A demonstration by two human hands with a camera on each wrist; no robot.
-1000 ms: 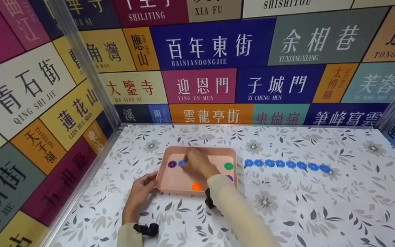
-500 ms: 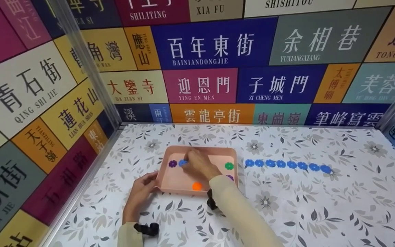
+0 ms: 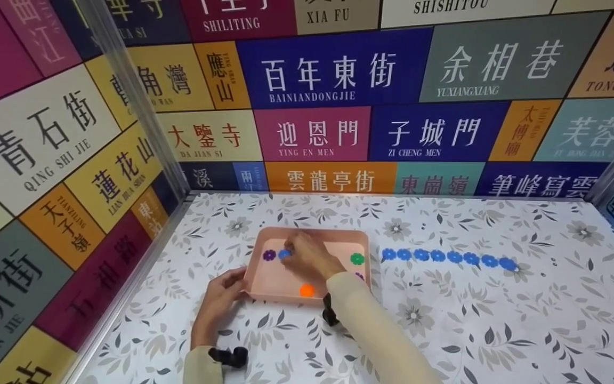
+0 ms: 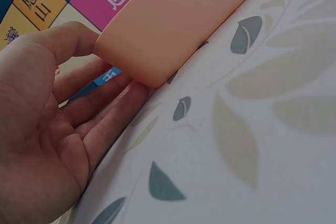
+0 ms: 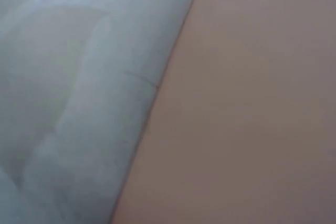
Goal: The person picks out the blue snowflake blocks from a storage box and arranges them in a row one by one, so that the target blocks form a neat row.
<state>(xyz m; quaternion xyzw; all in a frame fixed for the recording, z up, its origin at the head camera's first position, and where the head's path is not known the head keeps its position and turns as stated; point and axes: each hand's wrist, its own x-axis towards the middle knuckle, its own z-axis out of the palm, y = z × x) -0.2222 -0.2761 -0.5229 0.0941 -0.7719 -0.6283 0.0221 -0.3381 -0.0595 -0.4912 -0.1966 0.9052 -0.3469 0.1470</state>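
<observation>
A shallow pink tray (image 3: 280, 294) lies on the table in the head view. My left hand (image 3: 223, 292) holds its near left corner. In the left wrist view, the thumb of that hand (image 4: 47, 114) is at the tray's corner (image 4: 152, 35) and the fingers lie along its side. My right hand (image 3: 309, 255) reaches into the tray, fingers curled down at a blue flower-shaped disc (image 3: 284, 254); its fingertips are mostly hidden. To the left of that lies a dark purple flower disc (image 3: 269, 255). The right wrist view shows only the tray's wall (image 5: 236, 108) and the cloth.
Also in the tray are a green flower disc (image 3: 357, 258), a partly hidden purple one (image 3: 359, 276) and a bright orange piece (image 3: 306, 290). Several blue flower discs (image 3: 437, 255) form a row right of the tray. Sign-covered walls (image 3: 333, 69) stand behind and left.
The view has shifted very slightly. Both hands keep their places, the left at the tray's corner and the right over the blue disc.
</observation>
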